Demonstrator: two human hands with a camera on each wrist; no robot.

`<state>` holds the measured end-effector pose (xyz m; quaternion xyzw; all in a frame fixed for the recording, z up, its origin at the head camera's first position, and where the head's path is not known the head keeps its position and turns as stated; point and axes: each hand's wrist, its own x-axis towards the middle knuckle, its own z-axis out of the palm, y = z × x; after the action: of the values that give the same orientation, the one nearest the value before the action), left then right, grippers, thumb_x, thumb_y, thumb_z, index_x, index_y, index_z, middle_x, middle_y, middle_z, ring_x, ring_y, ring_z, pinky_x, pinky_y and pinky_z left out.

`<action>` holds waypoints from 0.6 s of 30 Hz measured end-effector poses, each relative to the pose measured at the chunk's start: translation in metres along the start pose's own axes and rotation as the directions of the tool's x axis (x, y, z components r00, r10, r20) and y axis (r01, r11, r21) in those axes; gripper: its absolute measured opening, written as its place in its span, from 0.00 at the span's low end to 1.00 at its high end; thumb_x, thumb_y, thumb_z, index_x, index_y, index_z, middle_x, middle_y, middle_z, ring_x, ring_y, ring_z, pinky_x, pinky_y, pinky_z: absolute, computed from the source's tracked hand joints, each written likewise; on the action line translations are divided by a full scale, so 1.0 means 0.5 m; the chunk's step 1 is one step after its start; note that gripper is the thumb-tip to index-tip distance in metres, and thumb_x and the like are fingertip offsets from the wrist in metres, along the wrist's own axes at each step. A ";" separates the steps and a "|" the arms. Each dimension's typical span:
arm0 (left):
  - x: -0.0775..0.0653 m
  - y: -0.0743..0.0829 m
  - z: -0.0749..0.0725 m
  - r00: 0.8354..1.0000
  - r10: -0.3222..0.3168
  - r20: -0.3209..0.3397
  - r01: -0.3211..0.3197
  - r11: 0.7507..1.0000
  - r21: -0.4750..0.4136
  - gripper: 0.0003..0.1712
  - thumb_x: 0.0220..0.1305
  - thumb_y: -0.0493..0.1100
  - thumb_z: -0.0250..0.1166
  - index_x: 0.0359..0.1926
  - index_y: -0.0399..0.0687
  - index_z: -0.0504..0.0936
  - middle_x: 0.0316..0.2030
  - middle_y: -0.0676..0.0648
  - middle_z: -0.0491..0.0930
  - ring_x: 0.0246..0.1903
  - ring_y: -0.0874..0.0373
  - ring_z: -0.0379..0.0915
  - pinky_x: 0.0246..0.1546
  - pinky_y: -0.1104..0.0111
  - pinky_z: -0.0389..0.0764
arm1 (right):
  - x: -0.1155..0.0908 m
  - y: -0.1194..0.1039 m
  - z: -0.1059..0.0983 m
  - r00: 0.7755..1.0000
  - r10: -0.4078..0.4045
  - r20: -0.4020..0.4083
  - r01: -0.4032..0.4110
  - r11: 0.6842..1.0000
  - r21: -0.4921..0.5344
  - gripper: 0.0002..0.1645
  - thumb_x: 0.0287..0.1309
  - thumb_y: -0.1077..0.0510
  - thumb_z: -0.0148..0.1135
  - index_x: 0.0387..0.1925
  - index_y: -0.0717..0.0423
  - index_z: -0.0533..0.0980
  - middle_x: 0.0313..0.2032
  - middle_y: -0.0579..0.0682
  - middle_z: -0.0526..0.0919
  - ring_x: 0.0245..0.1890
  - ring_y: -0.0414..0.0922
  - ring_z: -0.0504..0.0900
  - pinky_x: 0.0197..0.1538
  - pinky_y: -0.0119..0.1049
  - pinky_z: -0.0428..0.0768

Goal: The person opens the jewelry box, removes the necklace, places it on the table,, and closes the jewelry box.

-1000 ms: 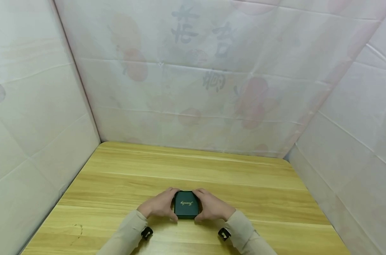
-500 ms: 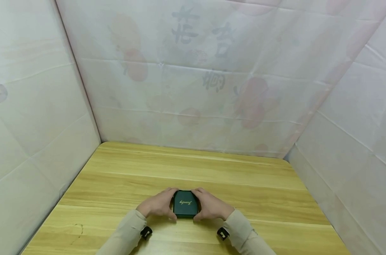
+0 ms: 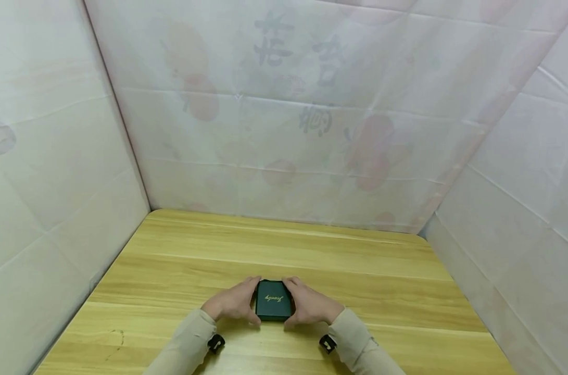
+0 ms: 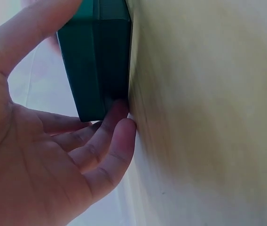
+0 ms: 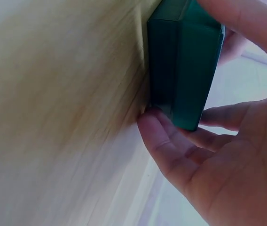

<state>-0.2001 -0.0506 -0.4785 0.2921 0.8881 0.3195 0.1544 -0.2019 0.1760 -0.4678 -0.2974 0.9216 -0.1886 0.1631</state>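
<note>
Three sheets of pale cloth, creased along straight fold lines, around a yellow wood-grained bench with rounded far corners. On the back sheet, faint grey brush-like characters and blurred reddish blotches; on the left sheet, a greyish round patch near the edge of view; on the right sheet, mostly plain white with long creases. Across the benchtop, lighter and darker grain streaks running side to side, plus a small dark curved mark over on the left. Flat on the bench, low and near the middle of the head view, a dark green rectangular box with gold script on top, upside down to the wearer. At either side of it, left hand and right hand, fingers curled about the far corners, thumbs at the near ones, both gripping the box. Beyond the wrists, beige sleeves, each with a small black device beneath
</note>
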 end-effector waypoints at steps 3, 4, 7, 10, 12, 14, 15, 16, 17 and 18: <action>-0.001 0.005 0.003 1.000 -0.001 0.000 0.001 1.000 0.030 0.62 0.36 0.52 0.74 0.64 0.31 0.46 0.57 0.38 0.59 0.55 0.48 0.59 0.52 0.58 0.63 | 0.002 0.001 0.003 1.000 -0.004 0.002 0.004 1.000 -0.016 0.65 0.31 0.37 0.70 0.65 0.61 0.47 0.59 0.53 0.56 0.51 0.44 0.65 0.49 0.37 0.69; -0.001 0.007 0.004 1.000 0.000 -0.002 0.000 0.999 0.038 0.62 0.36 0.52 0.74 0.64 0.31 0.46 0.57 0.37 0.58 0.55 0.48 0.58 0.52 0.58 0.63 | 0.002 0.001 0.004 1.000 -0.003 0.000 0.003 1.000 -0.022 0.65 0.30 0.37 0.70 0.65 0.62 0.47 0.59 0.54 0.56 0.51 0.44 0.65 0.49 0.38 0.69; -0.001 0.012 0.009 1.000 -0.001 -0.014 0.002 0.998 0.062 0.63 0.36 0.52 0.74 0.64 0.28 0.45 0.57 0.35 0.57 0.55 0.46 0.58 0.52 0.58 0.63 | 0.004 0.000 0.006 1.000 -0.001 -0.005 0.001 0.999 -0.038 0.65 0.30 0.38 0.71 0.65 0.62 0.48 0.58 0.54 0.57 0.51 0.45 0.66 0.50 0.38 0.69; -0.001 0.016 0.012 1.000 -0.004 -0.028 0.006 0.997 0.079 0.63 0.36 0.51 0.74 0.63 0.27 0.45 0.57 0.35 0.58 0.54 0.47 0.59 0.51 0.59 0.64 | 0.005 -0.004 0.006 1.000 0.001 -0.008 -0.002 0.999 -0.048 0.65 0.30 0.38 0.71 0.64 0.62 0.48 0.57 0.54 0.58 0.51 0.44 0.66 0.50 0.38 0.69; 0.000 0.017 0.012 0.999 -0.004 -0.037 0.007 0.997 0.076 0.63 0.35 0.50 0.75 0.63 0.27 0.45 0.56 0.36 0.59 0.53 0.47 0.60 0.51 0.59 0.65 | 0.006 -0.005 0.005 1.000 0.003 -0.009 -0.004 0.999 -0.053 0.64 0.31 0.40 0.71 0.64 0.62 0.49 0.57 0.53 0.58 0.50 0.43 0.66 0.49 0.37 0.69; 0.000 0.017 0.012 0.999 -0.005 -0.039 0.008 0.998 0.070 0.63 0.35 0.49 0.75 0.63 0.28 0.45 0.56 0.36 0.59 0.52 0.48 0.61 0.50 0.60 0.65 | 0.006 -0.006 0.004 1.000 0.002 -0.011 -0.002 0.999 -0.053 0.63 0.31 0.41 0.72 0.64 0.62 0.49 0.56 0.52 0.59 0.49 0.42 0.66 0.49 0.36 0.69; 0.000 0.017 0.012 0.999 -0.005 -0.040 0.007 0.998 0.067 0.63 0.35 0.49 0.75 0.63 0.28 0.45 0.55 0.37 0.59 0.52 0.49 0.61 0.50 0.60 0.65 | 0.006 -0.006 0.004 1.000 0.002 -0.011 -0.003 0.999 -0.052 0.63 0.31 0.41 0.72 0.64 0.62 0.49 0.56 0.52 0.59 0.49 0.42 0.66 0.49 0.36 0.69; 0.000 0.017 0.011 0.999 -0.003 -0.040 0.006 0.998 0.061 0.63 0.34 0.49 0.75 0.63 0.28 0.45 0.55 0.37 0.60 0.51 0.49 0.61 0.50 0.61 0.65 | 0.006 -0.006 0.004 1.000 0.004 -0.009 -0.005 0.999 -0.051 0.63 0.32 0.42 0.72 0.64 0.62 0.49 0.56 0.51 0.59 0.49 0.42 0.66 0.49 0.36 0.69; 0.000 0.016 0.011 0.999 -0.002 -0.040 0.005 0.998 0.056 0.63 0.34 0.48 0.75 0.63 0.28 0.45 0.55 0.37 0.60 0.51 0.49 0.61 0.50 0.61 0.65 | 0.006 -0.006 0.003 1.000 0.006 -0.008 -0.007 0.999 -0.048 0.62 0.32 0.42 0.72 0.64 0.62 0.49 0.56 0.51 0.59 0.49 0.41 0.66 0.49 0.36 0.69; 0.000 0.015 0.011 0.999 -0.001 -0.040 0.003 0.999 0.052 0.63 0.34 0.48 0.75 0.64 0.29 0.45 0.55 0.37 0.60 0.51 0.50 0.62 0.50 0.61 0.65 | 0.006 -0.006 0.003 1.000 0.010 -0.006 -0.010 0.999 -0.042 0.62 0.32 0.42 0.72 0.64 0.62 0.49 0.56 0.51 0.59 0.49 0.41 0.66 0.49 0.36 0.69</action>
<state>-0.1943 -0.0432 -0.4777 0.2886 0.8994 0.3018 0.1294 -0.2021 0.1717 -0.4685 -0.2956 0.9274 -0.1691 0.1551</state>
